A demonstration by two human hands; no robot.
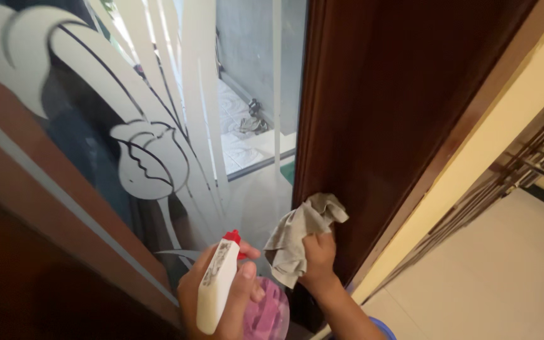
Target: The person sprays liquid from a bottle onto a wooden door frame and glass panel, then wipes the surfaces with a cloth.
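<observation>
— So, what do your hands hold?
— My left hand (221, 296) grips the light spray bottle (216, 286) around its body; my right hand (318, 255) bunches the soft grey cloth (297, 236) against the wooden door frame (373, 126).

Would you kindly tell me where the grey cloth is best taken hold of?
Probably at the loose upper fold of the grey cloth, coming from above: the right hand bunches its lower middle against the dark wooden frame, and that fold sticks up free.
</observation>
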